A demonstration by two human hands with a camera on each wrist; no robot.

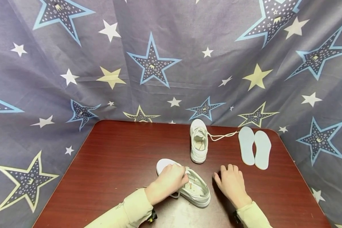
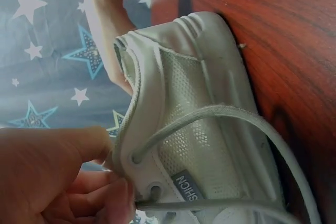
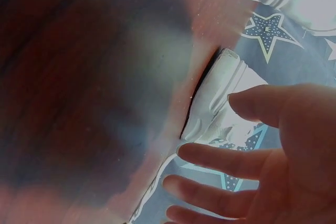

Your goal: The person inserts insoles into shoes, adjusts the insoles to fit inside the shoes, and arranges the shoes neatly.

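Observation:
A white lace-up sneaker (image 1: 200,200) lies slantwise near the front of the table, its toe to the far left and its opening facing up. My left hand (image 1: 171,180) grips it near the tongue, covering part of the lacing. In the left wrist view, thumb and fingers pinch the upper edge beside the eyelets, and a loose shoelace (image 2: 226,109) loops over the mesh side. To the right of this shoe, my right hand (image 1: 232,184) hovers low by the tabletop, fingers spread and holding nothing. Its palm and separated fingers (image 3: 226,161) show in the right wrist view.
A second white sneaker (image 1: 199,156) stands farther back, its lace (image 1: 223,136) trailing right. Two pale insoles, a left one (image 1: 246,147) and a right one (image 1: 262,150), lie side by side at the back right of the reddish-brown table (image 1: 125,148). A star-patterned curtain (image 1: 171,25) hangs behind.

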